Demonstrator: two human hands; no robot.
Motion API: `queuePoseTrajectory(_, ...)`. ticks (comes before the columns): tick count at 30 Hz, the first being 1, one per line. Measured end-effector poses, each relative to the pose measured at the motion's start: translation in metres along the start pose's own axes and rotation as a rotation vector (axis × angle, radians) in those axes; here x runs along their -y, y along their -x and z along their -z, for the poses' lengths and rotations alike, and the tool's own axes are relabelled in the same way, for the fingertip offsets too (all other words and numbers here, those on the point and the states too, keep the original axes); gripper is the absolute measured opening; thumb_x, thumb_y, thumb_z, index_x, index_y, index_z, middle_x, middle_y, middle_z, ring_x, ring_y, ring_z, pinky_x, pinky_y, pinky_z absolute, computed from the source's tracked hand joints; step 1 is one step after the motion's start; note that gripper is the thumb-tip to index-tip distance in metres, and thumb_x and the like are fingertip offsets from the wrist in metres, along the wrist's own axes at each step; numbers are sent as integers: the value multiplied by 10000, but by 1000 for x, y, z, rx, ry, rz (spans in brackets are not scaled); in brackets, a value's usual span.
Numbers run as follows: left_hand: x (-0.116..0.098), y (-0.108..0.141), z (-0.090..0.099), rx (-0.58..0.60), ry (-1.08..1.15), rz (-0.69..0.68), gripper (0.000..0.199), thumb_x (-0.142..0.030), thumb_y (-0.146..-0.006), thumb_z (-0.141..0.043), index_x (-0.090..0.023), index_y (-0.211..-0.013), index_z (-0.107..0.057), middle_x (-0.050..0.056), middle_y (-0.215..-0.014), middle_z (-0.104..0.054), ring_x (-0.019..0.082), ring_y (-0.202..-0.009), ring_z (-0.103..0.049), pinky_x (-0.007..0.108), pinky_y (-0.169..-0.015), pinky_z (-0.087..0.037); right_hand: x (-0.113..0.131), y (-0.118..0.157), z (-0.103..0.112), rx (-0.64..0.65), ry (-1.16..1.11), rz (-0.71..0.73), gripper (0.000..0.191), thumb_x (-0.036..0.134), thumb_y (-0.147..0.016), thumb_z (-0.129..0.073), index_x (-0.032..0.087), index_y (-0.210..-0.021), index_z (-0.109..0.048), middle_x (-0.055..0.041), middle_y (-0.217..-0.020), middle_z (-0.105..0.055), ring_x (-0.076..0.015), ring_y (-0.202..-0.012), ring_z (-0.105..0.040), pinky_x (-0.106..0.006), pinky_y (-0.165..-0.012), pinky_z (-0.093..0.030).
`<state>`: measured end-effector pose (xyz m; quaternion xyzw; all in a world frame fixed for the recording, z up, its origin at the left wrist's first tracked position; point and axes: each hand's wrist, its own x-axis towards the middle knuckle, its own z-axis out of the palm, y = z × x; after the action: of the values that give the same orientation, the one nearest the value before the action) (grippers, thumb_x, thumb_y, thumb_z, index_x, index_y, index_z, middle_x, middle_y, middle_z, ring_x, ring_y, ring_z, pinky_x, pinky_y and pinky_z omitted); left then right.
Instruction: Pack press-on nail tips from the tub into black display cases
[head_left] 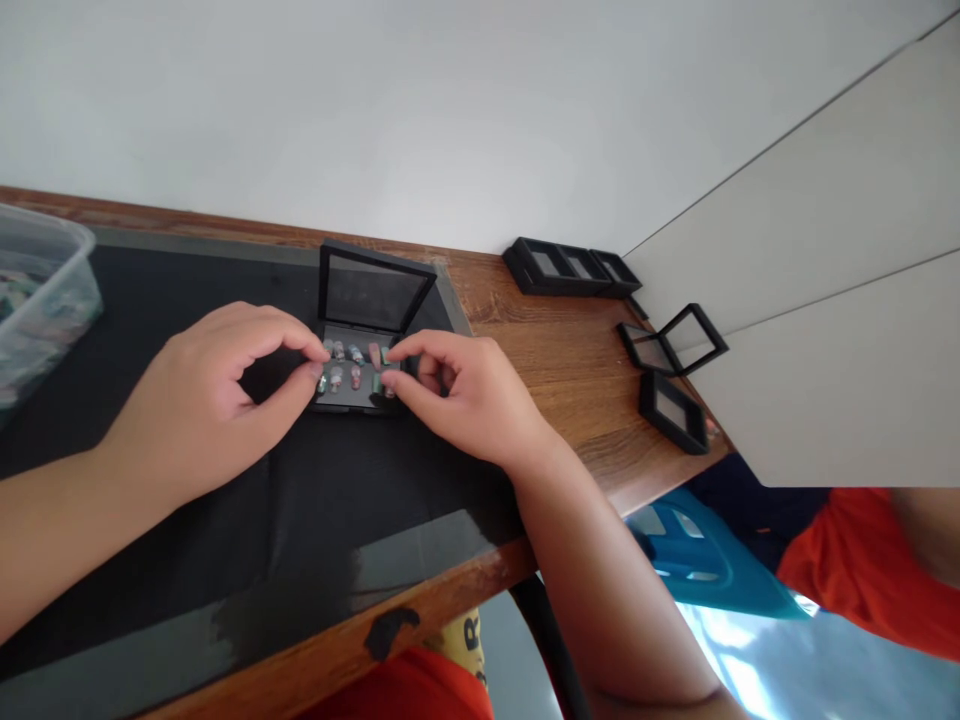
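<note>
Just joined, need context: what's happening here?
A person has both hands at an open black display case holding rows of small decorated pieces, apparently press-on nails. The left hand is at the case's left end, the right hand at its right end; whether either grips a piece isn't clear. The lid stands up. A clear plastic tub sits to the left, more black cases to the right.

Black frames rest on the wooden worktop beside a pale partition; near a blue chair, someone wears orange clothing.
</note>
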<state>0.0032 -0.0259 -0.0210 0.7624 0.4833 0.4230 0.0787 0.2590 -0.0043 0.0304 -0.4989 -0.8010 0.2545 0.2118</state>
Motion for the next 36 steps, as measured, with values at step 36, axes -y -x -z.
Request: queuePoseTrajectory(36, -5, 7, -15, 221, -222, -102, 467, -564, -1098, -455, -249, -1266, -755, 186, -1602, -621, 532, -1500, -522, 757, -1117, -462, 5, 0, -7, 35, 120, 37, 164, 343, -1039, -748, 223, -1058, -858, 59, -677, -614, -103, -641, -515, -281, -660, -312)
